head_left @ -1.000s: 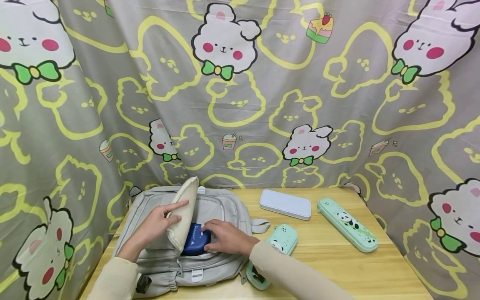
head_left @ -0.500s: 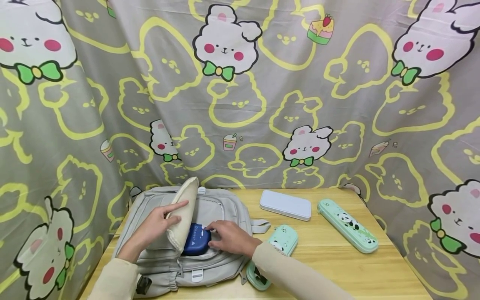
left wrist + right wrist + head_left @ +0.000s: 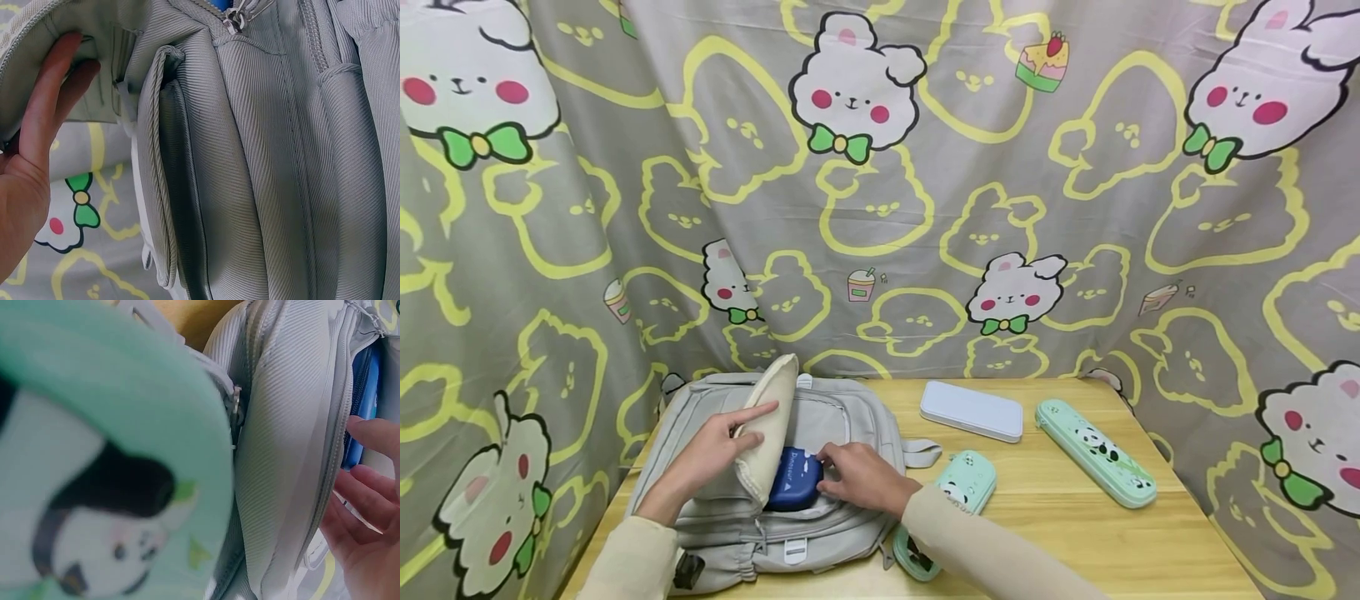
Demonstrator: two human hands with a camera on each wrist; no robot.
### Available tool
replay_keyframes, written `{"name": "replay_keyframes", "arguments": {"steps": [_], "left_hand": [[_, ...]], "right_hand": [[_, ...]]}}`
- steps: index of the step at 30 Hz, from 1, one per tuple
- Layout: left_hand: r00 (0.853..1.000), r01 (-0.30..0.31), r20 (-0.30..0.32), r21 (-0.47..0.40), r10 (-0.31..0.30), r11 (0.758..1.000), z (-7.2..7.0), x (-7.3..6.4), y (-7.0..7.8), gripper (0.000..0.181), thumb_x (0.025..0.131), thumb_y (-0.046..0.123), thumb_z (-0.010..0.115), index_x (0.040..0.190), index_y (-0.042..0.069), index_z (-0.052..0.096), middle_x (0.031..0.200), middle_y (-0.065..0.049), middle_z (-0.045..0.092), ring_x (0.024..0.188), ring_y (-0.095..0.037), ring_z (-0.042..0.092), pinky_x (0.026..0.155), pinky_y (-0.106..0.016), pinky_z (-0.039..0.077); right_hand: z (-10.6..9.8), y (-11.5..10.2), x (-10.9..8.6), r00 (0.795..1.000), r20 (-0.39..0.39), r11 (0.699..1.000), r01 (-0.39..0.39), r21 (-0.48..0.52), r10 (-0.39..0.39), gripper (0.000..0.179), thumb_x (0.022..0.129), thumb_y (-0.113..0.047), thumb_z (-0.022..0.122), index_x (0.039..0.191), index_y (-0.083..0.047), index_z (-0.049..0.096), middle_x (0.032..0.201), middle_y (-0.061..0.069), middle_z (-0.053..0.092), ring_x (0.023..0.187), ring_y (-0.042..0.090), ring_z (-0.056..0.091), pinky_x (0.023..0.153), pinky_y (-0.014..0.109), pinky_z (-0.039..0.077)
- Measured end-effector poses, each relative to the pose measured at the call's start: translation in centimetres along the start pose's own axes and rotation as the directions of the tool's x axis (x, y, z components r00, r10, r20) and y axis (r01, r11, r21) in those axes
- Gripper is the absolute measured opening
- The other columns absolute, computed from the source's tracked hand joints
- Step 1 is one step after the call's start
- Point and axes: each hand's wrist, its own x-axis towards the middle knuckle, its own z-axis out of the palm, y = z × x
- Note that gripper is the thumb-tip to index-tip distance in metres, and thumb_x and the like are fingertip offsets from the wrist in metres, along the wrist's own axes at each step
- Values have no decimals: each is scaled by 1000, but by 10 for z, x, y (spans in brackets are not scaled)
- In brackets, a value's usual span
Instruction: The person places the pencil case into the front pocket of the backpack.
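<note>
A grey backpack [image 3: 700,483] lies on the table with its front pocket unzipped. My left hand [image 3: 707,454] grips the pocket's raised cream-lined flap [image 3: 767,462], and two of its fingers also lie along the flap in the left wrist view. Inside the opening sits a dark blue case [image 3: 793,483] with "Dinosaur" lettering. My right hand [image 3: 865,475] holds the case's right edge, thumb against it in the right wrist view; the other fingertips are just below. The flap hides the case's left part.
Two mint-green panda cases lie near the right forearm: one case [image 3: 976,475] beside the sleeve, another [image 3: 913,562] partly under it. A long mint panda case [image 3: 1097,454] and a pale blue box [image 3: 970,408] lie farther right. A patterned curtain [image 3: 880,208] closes off the back.
The blue case has turned slightly and shifted a little right, and my right fingers have drawn back rightward to its edge. My left hand and the flap stay put.
</note>
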Motion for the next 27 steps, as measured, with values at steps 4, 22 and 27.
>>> {"name": "replay_keyframes", "arguments": {"steps": [4,22,27], "left_hand": [[1000,-6,6,-7,6,1000,2,1,1,53,103,8,69,156,9,61,163,-25,52,154,-49,44,118,-59,47],[1000,4,15,-43,-3,999,4,5,1,55,105,10,67,159,13,58,168,-21,48,157,-43,40,118,-46,45],[1000,15,18,-67,-14,998,5,6,1,56,105,10,67,160,15,57,170,-18,46,161,-42,33,124,-55,37]], "right_hand": [[0,-2,0,1000,6,1000,-21,11,20,39,98,-31,83,131,-13,74,120,0,82,107,7,75,92,22,59],[7,-13,7,1000,-17,998,0,56,1,37,100,-29,82,130,-11,74,116,0,81,104,3,74,89,16,57],[8,-15,9,1000,-24,997,-4,72,6,37,100,-30,82,130,-11,74,118,1,81,106,4,74,92,17,58]]}}
